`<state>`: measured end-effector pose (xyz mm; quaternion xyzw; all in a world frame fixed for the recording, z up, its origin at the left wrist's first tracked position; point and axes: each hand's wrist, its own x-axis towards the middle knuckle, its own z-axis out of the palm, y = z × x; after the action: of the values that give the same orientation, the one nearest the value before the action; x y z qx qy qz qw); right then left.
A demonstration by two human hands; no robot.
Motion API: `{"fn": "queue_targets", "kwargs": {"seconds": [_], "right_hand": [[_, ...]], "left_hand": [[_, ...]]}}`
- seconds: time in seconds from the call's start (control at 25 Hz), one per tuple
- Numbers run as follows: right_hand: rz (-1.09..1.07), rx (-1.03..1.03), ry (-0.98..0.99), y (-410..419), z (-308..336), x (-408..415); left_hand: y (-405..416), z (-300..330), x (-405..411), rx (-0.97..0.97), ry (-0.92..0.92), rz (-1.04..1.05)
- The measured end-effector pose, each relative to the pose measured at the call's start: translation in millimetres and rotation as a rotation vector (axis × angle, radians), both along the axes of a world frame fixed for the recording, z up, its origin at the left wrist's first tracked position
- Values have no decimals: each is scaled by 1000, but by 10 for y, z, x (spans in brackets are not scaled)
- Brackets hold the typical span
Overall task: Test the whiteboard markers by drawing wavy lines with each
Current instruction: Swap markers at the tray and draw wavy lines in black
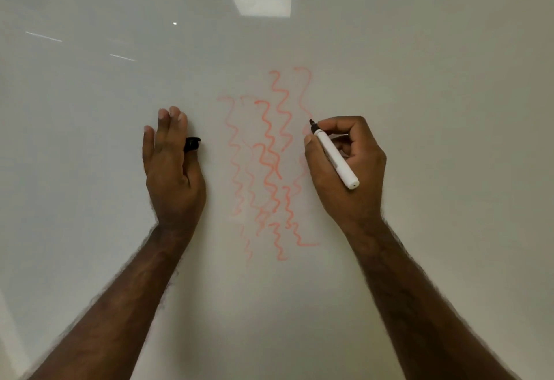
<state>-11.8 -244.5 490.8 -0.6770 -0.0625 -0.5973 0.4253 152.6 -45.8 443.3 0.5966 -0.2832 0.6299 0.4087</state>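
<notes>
Several red wavy lines (269,157) already cover the whiteboard (90,109). The right hand (344,166) pinches the marker (334,154), tip at their right edge; the left hand (171,166), fingers straight, holds the cap (192,144). The person should press lightly and draw on bare board to the right.

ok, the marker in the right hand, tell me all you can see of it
The marker has a smooth white barrel, plastic by the look, with a black collar and dark tip. It is uncapped. The right hand holds it in a writing grip near the tip end. It slants, tip pointing up-left at or very near the whiteboard beside the rightmost red wavy line, rear end down-right. Any label is unreadable.
</notes>
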Motion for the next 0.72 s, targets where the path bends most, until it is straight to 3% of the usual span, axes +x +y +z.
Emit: {"fn": "queue_targets", "kwargs": {"seconds": [0.2,0.32,0.72], "right_hand": [[-158,-29,-91,86,130,131],[-235,76,-168,86,87,143],[-228,82,-31,103,-567,31]], "left_hand": [[12,-6,30,19,-25,-10],[34,-5,45,36,-25,-16],[28,-48,76,7,-50,19]]}}
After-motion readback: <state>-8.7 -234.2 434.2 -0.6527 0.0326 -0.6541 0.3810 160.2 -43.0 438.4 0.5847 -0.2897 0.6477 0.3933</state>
